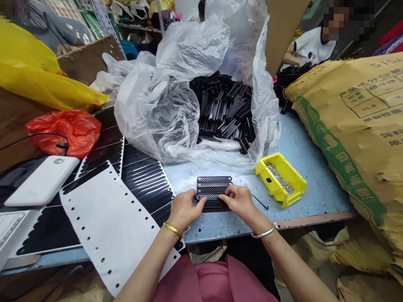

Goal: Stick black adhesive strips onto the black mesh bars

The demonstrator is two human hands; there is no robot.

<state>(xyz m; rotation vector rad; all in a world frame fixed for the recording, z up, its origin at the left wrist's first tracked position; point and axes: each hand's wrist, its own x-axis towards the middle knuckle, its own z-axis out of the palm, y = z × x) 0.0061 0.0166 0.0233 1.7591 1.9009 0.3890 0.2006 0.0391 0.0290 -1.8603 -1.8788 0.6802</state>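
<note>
A row of black textured strips (214,185) with small metal rings near their ends lies close to the table's front edge. My left hand (186,209) is closed at the left end of a lower strip, its thumb on top. At the right end, my right hand (242,204) pinches the same strip between thumb and fingers. My fingers partly hide the strip ends. A yellow bin (291,178) of small metal pieces stands to the right, with a thin black rod (260,202) beside it. Behind the row, an opened clear plastic bag (157,121) holds a heap of black strips (226,107).
White sheets (110,218) and black sticker sheets (141,174) cover the left side, near a white power bank (42,180) and a red plastic bag (64,131). A large yellow sack (355,121) bounds the right. Two people sit farther back.
</note>
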